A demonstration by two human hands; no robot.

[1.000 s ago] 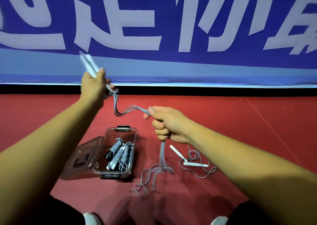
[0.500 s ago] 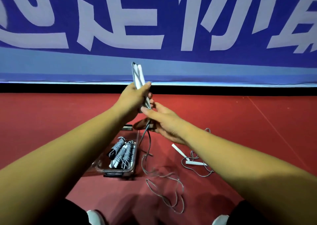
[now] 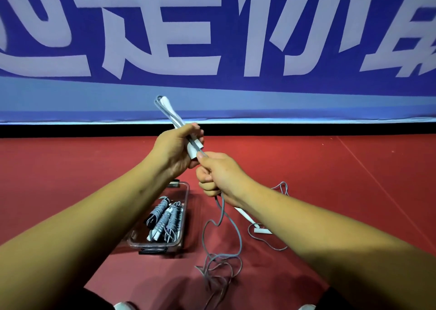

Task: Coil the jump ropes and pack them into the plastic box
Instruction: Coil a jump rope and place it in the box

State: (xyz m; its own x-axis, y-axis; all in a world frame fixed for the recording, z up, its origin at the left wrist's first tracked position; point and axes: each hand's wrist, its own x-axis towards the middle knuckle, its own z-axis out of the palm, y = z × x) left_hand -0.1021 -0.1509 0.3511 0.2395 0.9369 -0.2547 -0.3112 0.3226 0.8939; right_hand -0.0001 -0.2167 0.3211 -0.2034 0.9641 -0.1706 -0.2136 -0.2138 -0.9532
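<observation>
- Two bare forearms reach in from the bottom corners and meet near the middle of the view, above a red floor.
- At about 7 o'clock from the joined hands, a clear plastic box sits open on the floor. The left forearm hides part of it.
- Inside the box lie several coiled ropes, each with grey cord wound round its handles, packed side by side along the box's length.
- The left hand is wrapped round a pair of white handles held together. Their free ends point to 11 o'clock, and a doubled run of cord lies along them.
- The right hand sits at 5 o'clock from the left hand, close against it. Its thumb and forefinger pinch the grey cord right at the lower end of the handles, and the other fingers are curled in a fist round the same cord.
- From under that fist the cord drops toward 6 o'clock and ends in a loose tangle on the floor, just beside the box.
- A second jump rope lies uncoiled on the floor at 4 o'clock from the right hand. The right forearm covers part of it, and its thin cord loops around its white handles.
- Across the top, at 12 o'clock, hangs a blue banner with large pale characters.
</observation>
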